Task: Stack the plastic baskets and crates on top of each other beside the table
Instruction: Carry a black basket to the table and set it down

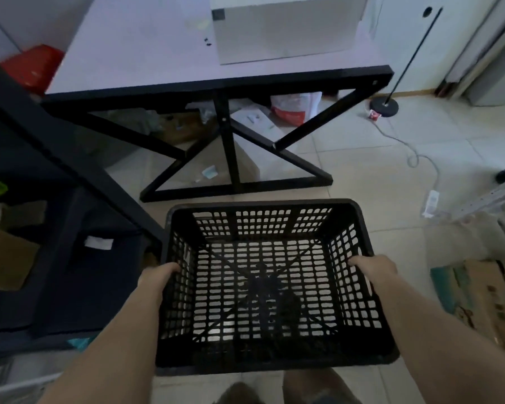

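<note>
The person holds a black plastic crate (pixel 270 284) between both hands, on the near side of the table (pixel 146 53), just short of the table's black cross-braced frame. The left hand (pixel 161 275) grips the crate's left rim, fingers hooked over the edge into the inside; the right hand (pixel 373 268) does the same on the right rim. Each grip is closed on the rim, at roughly matching spots on opposite sides. Whether the crate is lifted or rests on the tiled floor (pixel 376 176) cannot be told for certain, though the pale tiles showing through its lattice bottom and the person's feet below its near edge suggest it is carried.

The crate sits upright, its open mouth facing up toward the camera and its slotted base facing the floor. Its long axis appears to run from the person toward the table, with the shorter span between the two hands; the wide-angle view may exaggerate this.

No other basket or crate shows plainly near the table, so this one is likely to be the bottom of the stack or is being carried to one out of view. To do the step well, the person should keep the rim level and both grips even, lower it squarely with its sides parallel to the table frame, and keep fingers clear of pinching between nested rims.
</note>
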